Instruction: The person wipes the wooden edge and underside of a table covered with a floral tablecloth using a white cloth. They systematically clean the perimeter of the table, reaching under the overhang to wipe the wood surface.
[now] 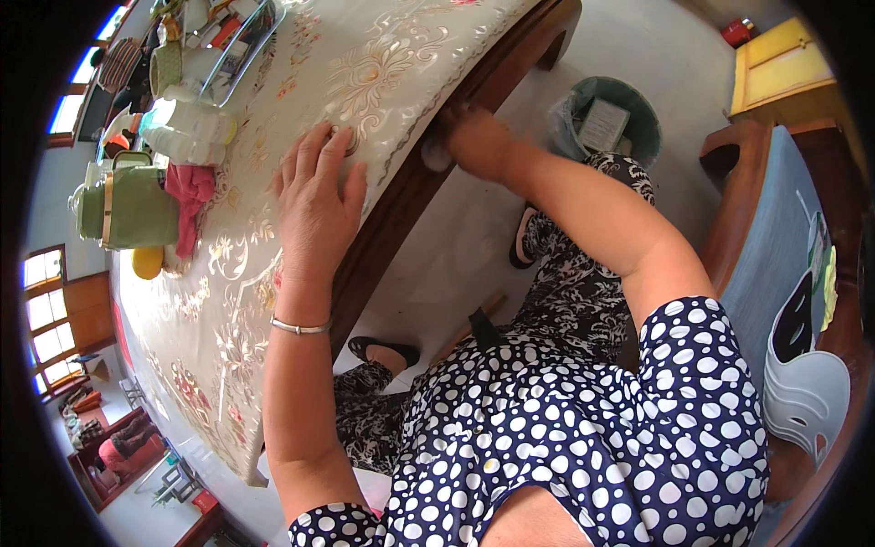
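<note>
At the long near edge of the table [401, 205], had the left hand [317, 196] palm down on the cream floral tablecloth [392, 55], with fingers loosely spread and clenched on nothing. Had the right hand [483, 146] just past that edge, curled close to the dark wooden side [506, 68], with a pale thing [437, 155], roundish and blurred, at the fingers. Could not tell, for the blur, whether grasping it or only touching it; could not say its kind either.

Could have lost the pale thing to the floor, most likely through too loose a hold so near the edge, with the green bin [647, 128] standing apart, off to the side. Could also have bumped knuckles on the hard wood, or snagged the scalloped hem and dragged the tablecloth, with little but the left hand to steady it there. With a hard enough pull, could have unsettled the green jug [137, 208] and clear container [187, 132] toward the opposite edge.

Saw the pale thing beside the right fingers, on their table side, in front of the dark wood and just outside the hem; could not judge contact with the wood. Found it apart from the left fingers. Noticed a small round thing [350, 144] at the left forefinger's tip, partly hidden and too small to identify.
</note>
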A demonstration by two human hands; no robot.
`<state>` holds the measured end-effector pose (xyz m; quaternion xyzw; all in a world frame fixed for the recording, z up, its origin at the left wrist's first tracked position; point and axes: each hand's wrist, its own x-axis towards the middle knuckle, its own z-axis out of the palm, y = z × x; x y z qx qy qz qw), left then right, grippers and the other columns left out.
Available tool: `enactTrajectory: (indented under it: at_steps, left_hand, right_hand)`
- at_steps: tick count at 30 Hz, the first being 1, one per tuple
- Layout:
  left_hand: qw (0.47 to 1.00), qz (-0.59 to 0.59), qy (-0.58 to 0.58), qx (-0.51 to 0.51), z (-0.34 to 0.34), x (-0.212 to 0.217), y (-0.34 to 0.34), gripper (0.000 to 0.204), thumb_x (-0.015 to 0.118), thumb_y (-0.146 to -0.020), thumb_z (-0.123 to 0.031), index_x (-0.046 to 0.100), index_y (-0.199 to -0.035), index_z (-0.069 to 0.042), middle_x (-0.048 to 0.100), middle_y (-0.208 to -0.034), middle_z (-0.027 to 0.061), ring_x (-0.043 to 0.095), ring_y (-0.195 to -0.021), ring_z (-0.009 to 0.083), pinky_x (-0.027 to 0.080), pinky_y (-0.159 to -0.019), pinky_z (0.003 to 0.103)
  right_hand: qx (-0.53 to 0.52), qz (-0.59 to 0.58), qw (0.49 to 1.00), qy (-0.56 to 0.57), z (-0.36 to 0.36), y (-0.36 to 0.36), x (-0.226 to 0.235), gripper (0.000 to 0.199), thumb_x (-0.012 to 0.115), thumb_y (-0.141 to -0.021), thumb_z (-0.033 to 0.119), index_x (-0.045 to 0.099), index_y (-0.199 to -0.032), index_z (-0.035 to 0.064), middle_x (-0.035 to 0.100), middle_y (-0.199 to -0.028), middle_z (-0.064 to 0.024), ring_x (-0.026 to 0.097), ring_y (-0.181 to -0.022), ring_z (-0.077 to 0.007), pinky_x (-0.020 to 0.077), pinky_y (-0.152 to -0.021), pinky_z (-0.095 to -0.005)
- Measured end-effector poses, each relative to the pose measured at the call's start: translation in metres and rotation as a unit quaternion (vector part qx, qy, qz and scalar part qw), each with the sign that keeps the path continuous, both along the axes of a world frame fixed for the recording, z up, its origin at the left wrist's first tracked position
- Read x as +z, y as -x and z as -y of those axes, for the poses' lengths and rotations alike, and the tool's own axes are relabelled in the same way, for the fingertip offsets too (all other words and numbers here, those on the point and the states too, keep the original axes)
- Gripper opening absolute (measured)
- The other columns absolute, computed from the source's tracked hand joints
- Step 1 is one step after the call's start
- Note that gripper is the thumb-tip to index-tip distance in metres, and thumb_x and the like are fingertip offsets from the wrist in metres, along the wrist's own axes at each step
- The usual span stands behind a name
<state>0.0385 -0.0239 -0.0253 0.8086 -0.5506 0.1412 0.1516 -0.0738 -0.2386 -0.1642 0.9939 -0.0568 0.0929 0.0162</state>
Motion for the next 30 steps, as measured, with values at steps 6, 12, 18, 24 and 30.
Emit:
enactTrajectory:
  at_steps: [6,12,18,24,30]
  left_hand:
    - [1.000,-0.001,0.007,0.002,0.002,-0.002,-0.001,0.038,0.065,-0.090,-0.025,0.063,-0.127,-0.015,0.058,-0.135,0.0068,0.053,-0.126,0.0303,0.039,-0.106,0.046]
    - [1.000,0.003,0.005,0.002,0.002,-0.002,0.001,0.037,0.062,-0.093,-0.025,0.061,-0.129,-0.015,0.058,-0.136,0.0065,0.052,-0.128,0.0307,0.038,-0.108,0.045]
    - [1.000,0.008,0.013,0.007,-0.004,-0.003,0.000,0.036,0.063,-0.094,-0.026,0.062,-0.128,-0.015,0.058,-0.135,0.0067,0.052,-0.127,0.0310,0.039,-0.107,0.046]
    - [1.000,0.010,0.021,-0.004,-0.001,-0.002,0.000,0.035,0.063,-0.093,-0.024,0.062,-0.127,-0.015,0.059,-0.134,0.0071,0.054,-0.125,0.0314,0.041,-0.105,0.045]
    - [1.000,0.013,0.021,-0.010,0.000,-0.003,-0.002,0.035,0.063,-0.093,-0.022,0.063,-0.126,-0.014,0.060,-0.133,0.0080,0.054,-0.124,0.0318,0.041,-0.106,0.045]
  right_hand:
    - [0.067,0.094,0.993,-0.036,-0.071,-0.007,-0.023,0.017,0.064,-0.074,0.010,0.071,-0.088,0.0034,0.066,-0.098,-0.0156,0.065,-0.090,-0.0330,0.0527,-0.080,-0.0453]
    - [0.150,0.034,0.987,-0.049,-0.135,-0.009,-0.014,0.017,0.062,-0.078,0.015,0.072,-0.091,0.0080,0.067,-0.098,-0.0123,0.066,-0.094,-0.0310,0.0511,-0.080,-0.0440]
    - [0.224,0.059,0.969,-0.086,-0.226,-0.017,-0.024,0.016,0.062,-0.081,0.016,0.074,-0.090,0.0109,0.069,-0.096,-0.0114,0.067,-0.094,-0.0308,0.0516,-0.078,-0.0459]
    - [0.289,0.019,0.935,-0.207,-0.311,-0.047,-0.032,0.020,0.064,-0.079,0.015,0.076,-0.094,0.0082,0.072,-0.096,-0.0143,0.069,-0.092,-0.0327,0.0535,-0.076,-0.0481]
    - [0.247,-0.018,0.912,-0.326,-0.274,-0.050,-0.012,0.021,0.061,-0.084,0.018,0.072,-0.097,0.0060,0.072,-0.096,-0.0189,0.070,-0.092,-0.0344,0.0561,-0.077,-0.0491]
